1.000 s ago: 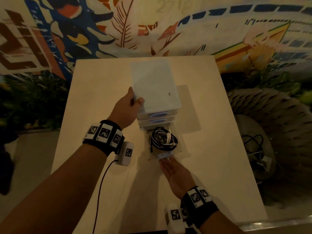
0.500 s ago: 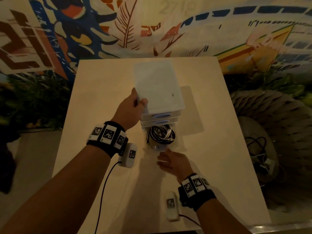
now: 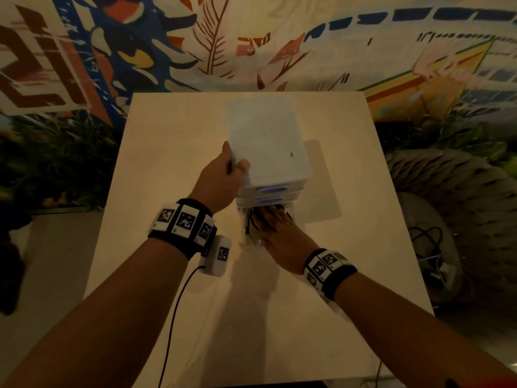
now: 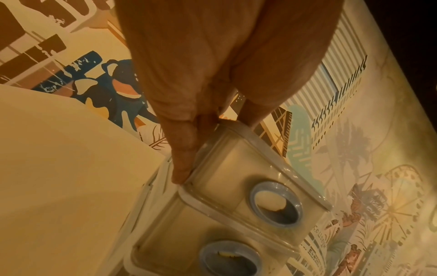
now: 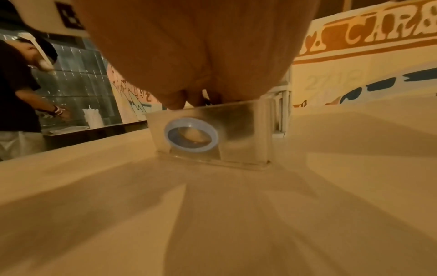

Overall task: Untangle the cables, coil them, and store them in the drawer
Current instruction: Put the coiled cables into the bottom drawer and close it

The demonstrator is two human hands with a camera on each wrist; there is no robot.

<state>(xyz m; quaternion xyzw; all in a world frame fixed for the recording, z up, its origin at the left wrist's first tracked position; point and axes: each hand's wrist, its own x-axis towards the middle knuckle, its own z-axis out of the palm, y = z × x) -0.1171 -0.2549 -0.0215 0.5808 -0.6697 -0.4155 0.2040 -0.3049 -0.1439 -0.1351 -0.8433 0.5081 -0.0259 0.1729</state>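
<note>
Since a moment earlier, her right hand (image 3: pixel 275 229) had slid forward, fingers flat on the coiled cables (image 3: pixel 253 219) inside the half-shut bottom drawer (image 5: pixel 208 134). Left hand (image 3: pixel 221 182) clasped the drawer unit (image 3: pixel 268 141) at nine o'clock, steadying it.

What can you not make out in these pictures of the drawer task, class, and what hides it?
- Cables in the bottom drawer: head view, mostly under the right hand.
- Right hand's fingertips: right wrist view, hidden behind the palm and drawer front.
- Left hand fingers on the drawer unit: head view, behind its edge.
- Upper drawers' contents: left wrist view, plastic too cloudy.
</note>
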